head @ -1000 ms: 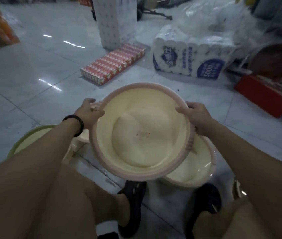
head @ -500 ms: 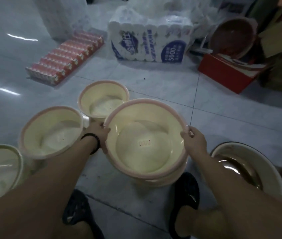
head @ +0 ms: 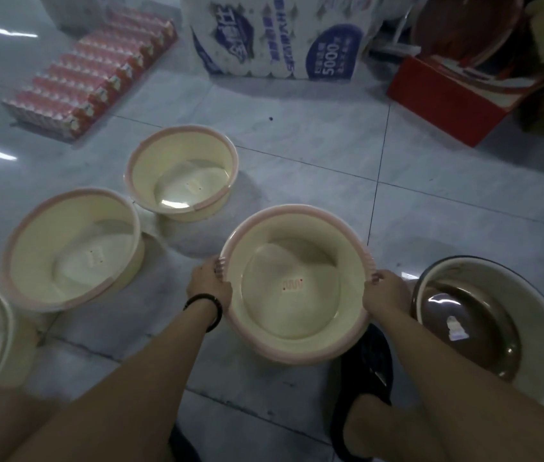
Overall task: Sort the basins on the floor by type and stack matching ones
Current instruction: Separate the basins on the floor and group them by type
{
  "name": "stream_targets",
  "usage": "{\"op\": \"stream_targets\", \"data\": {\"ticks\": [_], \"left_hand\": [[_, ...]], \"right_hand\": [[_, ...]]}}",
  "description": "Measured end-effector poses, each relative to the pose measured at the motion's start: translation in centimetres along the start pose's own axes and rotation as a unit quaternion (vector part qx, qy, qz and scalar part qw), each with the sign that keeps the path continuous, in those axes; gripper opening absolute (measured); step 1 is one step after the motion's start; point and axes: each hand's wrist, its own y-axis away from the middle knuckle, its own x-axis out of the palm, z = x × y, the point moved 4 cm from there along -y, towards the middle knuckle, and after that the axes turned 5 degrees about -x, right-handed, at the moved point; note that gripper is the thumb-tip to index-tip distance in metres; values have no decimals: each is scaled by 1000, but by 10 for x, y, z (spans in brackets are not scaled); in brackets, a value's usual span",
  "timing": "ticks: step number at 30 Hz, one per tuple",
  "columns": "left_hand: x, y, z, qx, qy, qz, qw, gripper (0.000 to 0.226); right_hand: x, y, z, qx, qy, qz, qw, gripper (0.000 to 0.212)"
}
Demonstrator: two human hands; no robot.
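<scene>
Basin [head: 292, 295] between both grips, left hand [head: 209, 283] and right hand [head: 385, 291] clasping opposite rims

Dim, flat indoor light here, with a cool grey cast over the tiled floor [head: 297, 155]. White streaks of glare sit on the tiles at far left, a bright patch glints inside the far basin [head: 182, 181], and another on the metal basin [head: 483, 328] at right. Soft shadows fall right of the basins. The held basin [head: 297, 295] reads sharpest. The tissue pack [head: 277, 35] up top smears, and the bottom edge goes dark, soft and stretched.
</scene>
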Motion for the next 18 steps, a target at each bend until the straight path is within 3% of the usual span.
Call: {"op": "stream_targets", "data": {"ticks": [7,10,13,15,18], "left_hand": [[3,30,-25,0,-3,32,999,55],[-9,31,-33,-5,-107,80,991,50],[-45,32,-51,-34,-283,147,947,54],[-81,29,-66,-79,-309,191,928,67],[-143,25,-91,-49,-279,181,942,46]], "right_hand": [[10,-10,-8,-35,67,24,997,11],[5,-12,3,-57,108,39,992,15],[0,-11,47,-113,144,-3,983,36],[1,-6,94,-168,101,-2,981,40],[23,15,166,-226,47,99,968,36]]}}
